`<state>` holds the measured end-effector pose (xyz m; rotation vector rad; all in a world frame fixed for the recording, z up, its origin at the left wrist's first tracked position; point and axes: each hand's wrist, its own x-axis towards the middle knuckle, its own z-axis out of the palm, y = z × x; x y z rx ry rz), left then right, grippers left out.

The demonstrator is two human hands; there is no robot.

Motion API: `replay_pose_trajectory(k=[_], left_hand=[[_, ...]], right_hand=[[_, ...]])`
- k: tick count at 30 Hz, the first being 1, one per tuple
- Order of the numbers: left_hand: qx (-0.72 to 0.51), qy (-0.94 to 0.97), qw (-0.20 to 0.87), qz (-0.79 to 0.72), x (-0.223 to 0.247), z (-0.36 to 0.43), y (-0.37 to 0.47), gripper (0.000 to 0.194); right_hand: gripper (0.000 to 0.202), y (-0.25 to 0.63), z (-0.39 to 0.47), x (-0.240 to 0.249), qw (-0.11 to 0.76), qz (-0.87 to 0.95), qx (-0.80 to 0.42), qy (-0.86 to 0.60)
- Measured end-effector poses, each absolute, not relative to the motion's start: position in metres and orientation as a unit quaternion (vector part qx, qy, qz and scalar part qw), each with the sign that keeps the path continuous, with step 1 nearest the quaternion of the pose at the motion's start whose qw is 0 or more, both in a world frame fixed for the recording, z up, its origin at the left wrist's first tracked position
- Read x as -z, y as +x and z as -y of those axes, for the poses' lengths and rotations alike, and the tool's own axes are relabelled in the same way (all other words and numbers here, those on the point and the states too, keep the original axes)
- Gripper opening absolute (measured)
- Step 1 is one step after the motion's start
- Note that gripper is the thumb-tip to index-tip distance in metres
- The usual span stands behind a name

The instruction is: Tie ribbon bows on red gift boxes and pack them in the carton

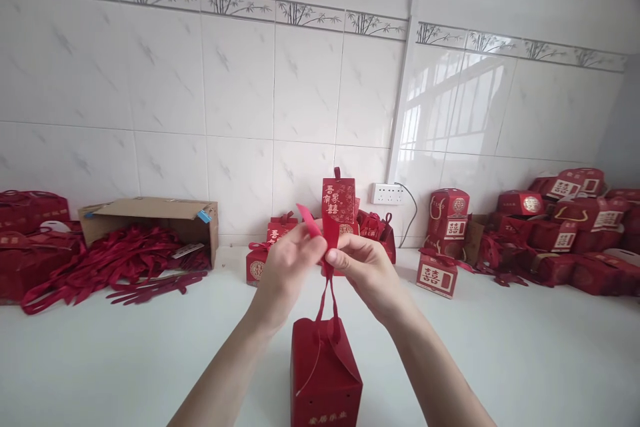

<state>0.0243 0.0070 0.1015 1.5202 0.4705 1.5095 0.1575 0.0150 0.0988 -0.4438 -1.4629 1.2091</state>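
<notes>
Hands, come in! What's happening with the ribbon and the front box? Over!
Left hand, right hand: both pinching red ribbon. Box below, upright, ribbon rising from its top. Other boxes behind; nothing seen blocking the hands.

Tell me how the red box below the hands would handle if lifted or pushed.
The red box has creased flaps suggesting thin card, so it may dent if squeezed; its inside is hidden, so weight is uncertain. Its flat sides make rolling unlikely. Hung from its narrow ribbon straps, it would probably swing.

nearest red box cut off at bottom edge, ribbon partly hidden by hands
</notes>
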Motion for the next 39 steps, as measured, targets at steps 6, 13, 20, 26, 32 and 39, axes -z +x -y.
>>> replay_pose_trajectory(k=[6,13,20,26,32,39], left_hand=[[-0.621,0.641,0.366,-0.263,-0.098,-0.005,0.025,0.032],[-0.654,0.600,0.356,-0.293,-0.097,-0.008,0.022,0.034],[-0.631,0.637,0.314,-0.312,-0.105,0.006,0.026,0.028],[-0.626,0.651,0.269,-0.336,-0.111,0.020,0.027,0.017],[-0.564,0.697,0.379,-0.228,-0.115,0.025,0.025,0.023],[-0.567,0.692,0.372,-0.248,-0.113,0.022,0.024,0.028]], right_hand=[[0.021,0.157,-0.014,-0.100,0.584,0.623,-0.477,-0.208],[0.022,0.166,-0.010,-0.105,0.601,0.626,-0.444,-0.221],[0.023,0.167,-0.001,-0.107,0.593,0.638,-0.454,-0.187],[0.031,0.165,0.006,-0.109,0.598,0.647,-0.409,-0.237],[0.020,0.166,0.011,-0.108,0.576,0.659,-0.446,-0.187],[0.019,0.164,0.011,-0.107,0.616,0.656,-0.363,-0.243]])
